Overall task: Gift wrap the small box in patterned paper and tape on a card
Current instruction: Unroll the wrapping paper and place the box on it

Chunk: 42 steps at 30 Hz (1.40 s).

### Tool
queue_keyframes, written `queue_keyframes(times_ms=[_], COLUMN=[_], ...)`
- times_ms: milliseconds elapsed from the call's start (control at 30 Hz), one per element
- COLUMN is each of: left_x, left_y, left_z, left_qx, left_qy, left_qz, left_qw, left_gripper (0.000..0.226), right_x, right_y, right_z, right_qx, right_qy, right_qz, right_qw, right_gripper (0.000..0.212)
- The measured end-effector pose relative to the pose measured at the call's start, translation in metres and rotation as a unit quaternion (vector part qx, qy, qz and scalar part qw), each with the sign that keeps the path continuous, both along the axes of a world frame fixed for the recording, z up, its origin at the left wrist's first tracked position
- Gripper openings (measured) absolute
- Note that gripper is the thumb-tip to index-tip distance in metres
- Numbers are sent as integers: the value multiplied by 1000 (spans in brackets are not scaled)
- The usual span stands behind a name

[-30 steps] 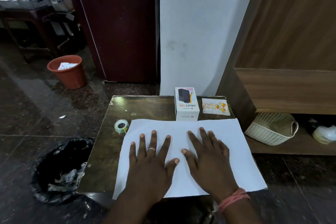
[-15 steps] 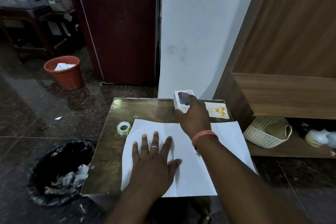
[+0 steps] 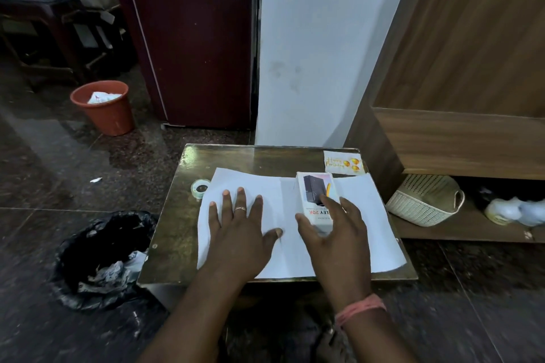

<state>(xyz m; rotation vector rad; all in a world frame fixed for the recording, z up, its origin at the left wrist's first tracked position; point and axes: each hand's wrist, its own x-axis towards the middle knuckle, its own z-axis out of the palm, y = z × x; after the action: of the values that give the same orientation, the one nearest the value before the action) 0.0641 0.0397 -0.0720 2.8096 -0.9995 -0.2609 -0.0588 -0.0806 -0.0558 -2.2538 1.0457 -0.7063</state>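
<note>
L hand [image 3: 240, 233]: fingers spread flat on paper [image 3: 374, 215] | R hand [image 3: 336, 233]: fingers curled round box [image 3: 315, 196], box over paper | card [image 3: 343, 163], tape [image 3: 200, 188] on table [image 3: 174, 233]

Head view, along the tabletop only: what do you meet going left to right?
Clear tape roll → left hand pressing flat on the white paper sheet → small white product box held by the right hand → birthday card with balloons.
</note>
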Motion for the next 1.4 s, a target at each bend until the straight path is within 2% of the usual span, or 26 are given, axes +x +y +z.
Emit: queue_keyframes(times_ms=[367,733,867,1033,1100,1233,1400], left_x=[-3,-2,-1,-2,-3,-13,-30], left_y=[1,11,13,11,8,-4,-18], left_z=[0,5,3,4,7,14,14], left_qx=[15,8,0,-9,-51,-243,-298], left_qy=[9,9,17,5,-12,13,52], left_qz=[25,69,76,84,86,60,37], left_qw=[1000,998,997,996,995,968,952], left_gripper=[79,90,92,92,88,61,52], right_x=[-8,-16,-20,-24,-23,-23,-24], right_y=[7,-3,-8,-13,-14,-16,-22], right_z=[-4,3,5,13,14,12,9], right_qx=[27,73,71,95,82,81,72], right_qy=[-43,-71,-50,-97,-108,-90,-92], right_qz=[28,25,21,15,13,11,6], right_qw=[998,995,996,991,991,993,993], right_gripper=[54,62,65,58,58,62,62])
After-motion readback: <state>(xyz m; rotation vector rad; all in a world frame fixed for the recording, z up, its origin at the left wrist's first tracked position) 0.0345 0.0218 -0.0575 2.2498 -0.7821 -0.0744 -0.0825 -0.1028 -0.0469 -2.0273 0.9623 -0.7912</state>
